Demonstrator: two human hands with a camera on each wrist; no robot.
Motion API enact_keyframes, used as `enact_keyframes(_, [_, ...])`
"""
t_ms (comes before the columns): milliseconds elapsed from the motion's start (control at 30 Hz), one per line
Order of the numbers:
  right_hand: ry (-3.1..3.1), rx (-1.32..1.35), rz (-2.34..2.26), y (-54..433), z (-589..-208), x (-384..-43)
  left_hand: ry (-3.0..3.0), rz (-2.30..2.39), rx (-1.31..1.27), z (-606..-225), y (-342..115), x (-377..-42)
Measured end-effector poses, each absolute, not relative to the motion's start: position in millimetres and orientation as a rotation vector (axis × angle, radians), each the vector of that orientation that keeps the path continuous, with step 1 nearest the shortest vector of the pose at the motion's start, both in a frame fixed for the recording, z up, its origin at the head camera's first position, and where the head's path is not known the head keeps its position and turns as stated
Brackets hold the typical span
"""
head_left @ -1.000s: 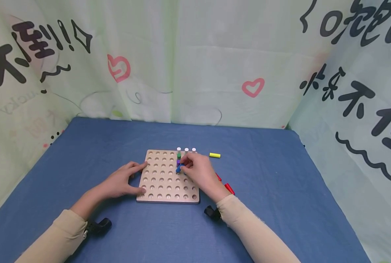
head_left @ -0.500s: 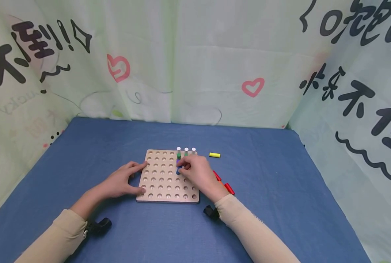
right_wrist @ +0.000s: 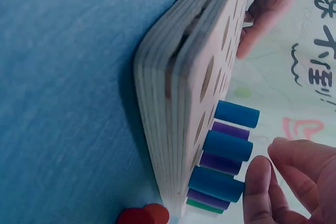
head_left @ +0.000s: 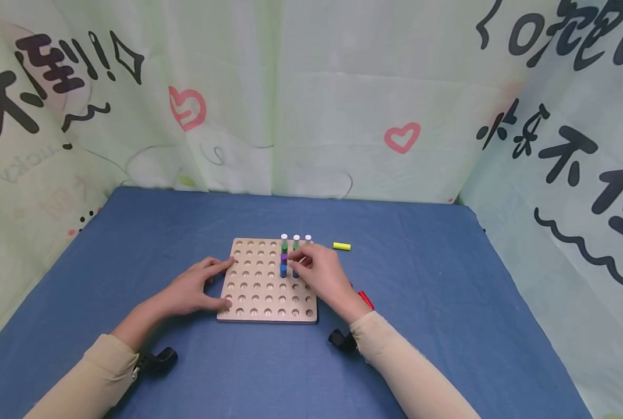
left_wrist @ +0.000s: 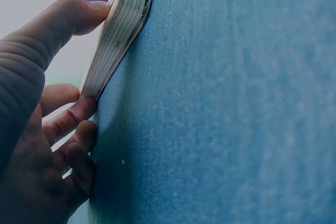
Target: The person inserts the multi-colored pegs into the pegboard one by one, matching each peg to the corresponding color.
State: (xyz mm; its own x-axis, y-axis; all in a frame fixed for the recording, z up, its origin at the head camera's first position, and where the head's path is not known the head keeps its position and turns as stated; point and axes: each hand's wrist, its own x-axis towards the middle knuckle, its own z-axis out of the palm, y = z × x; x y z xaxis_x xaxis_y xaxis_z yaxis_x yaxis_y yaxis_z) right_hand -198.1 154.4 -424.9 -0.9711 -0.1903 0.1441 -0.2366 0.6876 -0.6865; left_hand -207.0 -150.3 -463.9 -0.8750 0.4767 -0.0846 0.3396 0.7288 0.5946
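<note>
A wooden peg board (head_left: pixel 248 306) with rows of round holes lies on the blue cloth. My left hand (head_left: pixel 191 289) steadies its left edge, thumb and forefinger spread apart along it. Over the board's right part hovers my right hand (head_left: pixel 322 273), thumb and forefinger apart with nothing between them. Just left of its fingertips stands a column of upright pegs: white (head_left: pixel 284 237), green (head_left: pixel 284 248), purple (head_left: pixel 283 259) and blue (head_left: pixel 283 272). Three blue pegs (right_wrist: pixel 236 114) stand side by side in the right wrist view, purple ones behind them. My right hand partly hides the columns further right.
A yellow peg (head_left: pixel 342 247) lies on the cloth (head_left: pixel 421 326) beyond the board's right side. Red pegs (head_left: pixel 365 299) lie nearer, partly behind my right wrist. A printed curtain (head_left: pixel 332 116) encloses the table's back and sides.
The blue peg, tilted in my right fingers a second ago, now stands upright in its hole. My right hand has let go and drawn slightly right. My left hand stays put.
</note>
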Motion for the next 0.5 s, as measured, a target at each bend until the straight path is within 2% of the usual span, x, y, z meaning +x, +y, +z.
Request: enact_keyframes(500, [-2.873,0.184,1.135,190,-425,-195,2.707,0.862,0.656,-463,-150,-206])
